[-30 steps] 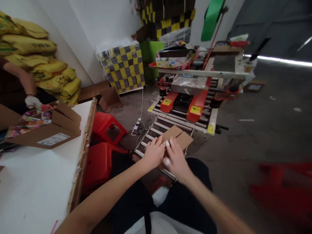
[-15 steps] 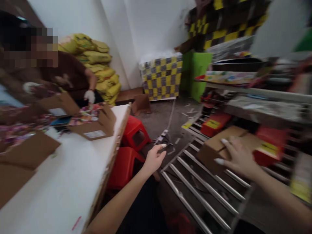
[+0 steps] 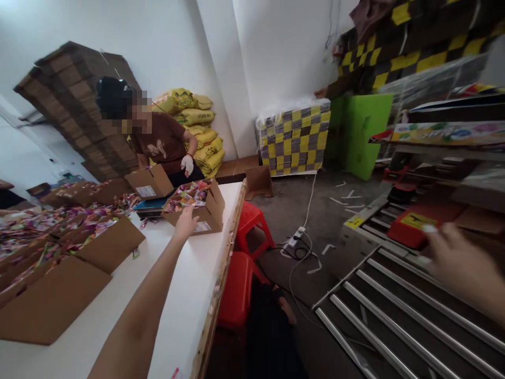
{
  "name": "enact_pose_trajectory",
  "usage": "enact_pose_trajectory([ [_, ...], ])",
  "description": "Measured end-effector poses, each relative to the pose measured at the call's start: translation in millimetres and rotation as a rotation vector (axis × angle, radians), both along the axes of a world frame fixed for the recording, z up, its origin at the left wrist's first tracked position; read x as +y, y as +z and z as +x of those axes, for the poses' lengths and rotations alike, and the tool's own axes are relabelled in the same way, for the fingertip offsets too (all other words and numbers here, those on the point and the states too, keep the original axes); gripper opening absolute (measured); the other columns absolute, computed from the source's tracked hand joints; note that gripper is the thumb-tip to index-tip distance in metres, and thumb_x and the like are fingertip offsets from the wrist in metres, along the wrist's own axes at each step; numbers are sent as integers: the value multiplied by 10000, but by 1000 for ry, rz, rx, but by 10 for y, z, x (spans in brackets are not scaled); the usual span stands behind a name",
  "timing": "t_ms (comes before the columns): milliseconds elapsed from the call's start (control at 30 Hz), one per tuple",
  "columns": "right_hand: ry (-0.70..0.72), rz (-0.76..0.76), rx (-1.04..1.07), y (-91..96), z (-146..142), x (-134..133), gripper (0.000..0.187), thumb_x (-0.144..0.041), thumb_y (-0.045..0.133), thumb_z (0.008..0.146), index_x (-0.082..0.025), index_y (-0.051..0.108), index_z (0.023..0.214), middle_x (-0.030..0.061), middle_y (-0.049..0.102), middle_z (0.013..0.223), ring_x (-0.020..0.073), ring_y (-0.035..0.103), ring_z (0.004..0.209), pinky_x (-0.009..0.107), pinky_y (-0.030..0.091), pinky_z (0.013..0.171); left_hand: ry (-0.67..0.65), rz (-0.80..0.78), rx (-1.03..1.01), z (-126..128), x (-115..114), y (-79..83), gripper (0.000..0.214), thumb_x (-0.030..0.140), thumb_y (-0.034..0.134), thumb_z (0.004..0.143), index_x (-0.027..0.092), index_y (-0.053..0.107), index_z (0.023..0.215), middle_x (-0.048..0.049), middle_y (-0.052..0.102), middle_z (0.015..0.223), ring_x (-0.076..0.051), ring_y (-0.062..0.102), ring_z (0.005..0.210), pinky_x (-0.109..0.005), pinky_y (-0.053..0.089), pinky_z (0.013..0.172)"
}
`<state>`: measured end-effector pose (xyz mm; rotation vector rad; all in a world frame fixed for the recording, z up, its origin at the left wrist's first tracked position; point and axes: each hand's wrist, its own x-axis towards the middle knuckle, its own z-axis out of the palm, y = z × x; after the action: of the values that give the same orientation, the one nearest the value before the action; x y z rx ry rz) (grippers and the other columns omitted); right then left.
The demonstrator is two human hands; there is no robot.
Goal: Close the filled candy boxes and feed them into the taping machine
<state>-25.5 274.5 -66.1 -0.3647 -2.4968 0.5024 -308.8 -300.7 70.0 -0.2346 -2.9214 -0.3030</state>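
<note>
My left hand [image 3: 185,223] reaches out over the white table [image 3: 165,295] and touches the near wall of an open cardboard box [image 3: 205,210] filled with colourful packets; its fingers are hidden from me. My right hand [image 3: 460,263] hovers blurred above the metal roller conveyor [image 3: 394,321], holding nothing that I can make out. A closed brown box [image 3: 479,220] sits further along the conveyor, under the red guides [image 3: 414,227] of the sealing machine.
A person in a brown shirt and white glove [image 3: 186,164] works across the table among open boxes [image 3: 150,181]. Large cardboard boxes [image 3: 59,295] of packets lie at the left. Red stools [image 3: 252,221] stand beside the table. A power strip [image 3: 294,239] and cable lie on the floor.
My view swung left. My left hand left the conveyor side and reached the packet box on the table. My right hand came off the brown box, which moved on into the machine.
</note>
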Motion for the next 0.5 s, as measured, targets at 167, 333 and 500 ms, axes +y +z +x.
enact_pose_trajectory([
  [167, 313, 79, -330, -82, -86, -1301, 459, -281, 453, 729, -220, 605, 1158, 186, 392, 1423, 369, 449, 1255, 591, 420, 967, -2, -15, -40, -66, -175, 45, 137, 250, 471, 827, 172, 573, 874, -128, 577, 1075, -288, 551, 1029, -426, 443, 914],
  [333, 529, -119, -438, 205, 1, -2231, 428, -178, 511, 768, -221, 600, 1185, 158, 439, 1402, 294, 461, 1263, 544, 389, 1033, -113, 31, 26, 457, -537, 276, 138, 294, 437, 780, 195, 533, 782, -78, 583, 909, -223, 551, 944, -342, 438, 900],
  [500, 787, -471, -485, 1024, -29, -3128, 563, -116, 558, 773, -215, 486, 1323, 142, 376, 1447, 257, 375, 1331, 473, 341, 1098, -129, 63, 186, 1532, -710, 581, 262, 437, 423, 810, 216, 563, 796, -39, 614, 798, -218, 588, 786, -318, 460, 732],
])
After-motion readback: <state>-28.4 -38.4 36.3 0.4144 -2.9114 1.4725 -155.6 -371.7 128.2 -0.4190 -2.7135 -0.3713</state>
